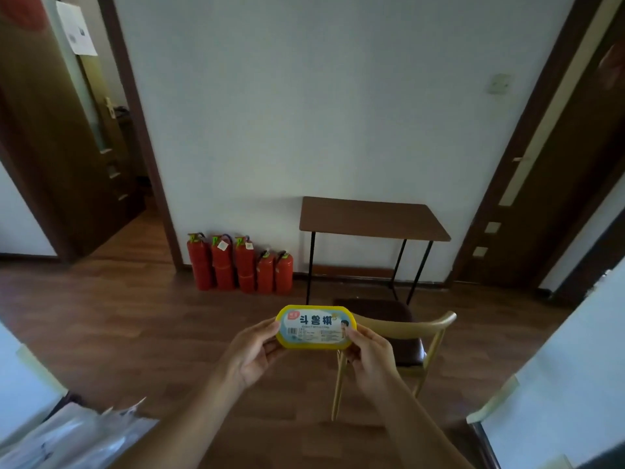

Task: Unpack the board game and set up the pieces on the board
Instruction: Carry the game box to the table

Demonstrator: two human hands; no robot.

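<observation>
Head view shows both hands, left hand (252, 350) and right hand (367, 353), pinching the yellow game box (316, 328) by its short ends in mid-air above the floor; it looks light, rigid, smooth plastic, best held there.

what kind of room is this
Likely an office or institutional room, not certain: five red fire extinguishers lined against the wall, a small table and chair, dark wooden doors either side.

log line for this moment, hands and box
stage: not yet unpacked | yellow oblong plastic game box: closed, held up | left hand: grips left end | right hand: grips right end | brown wooden table: ahead
</observation>
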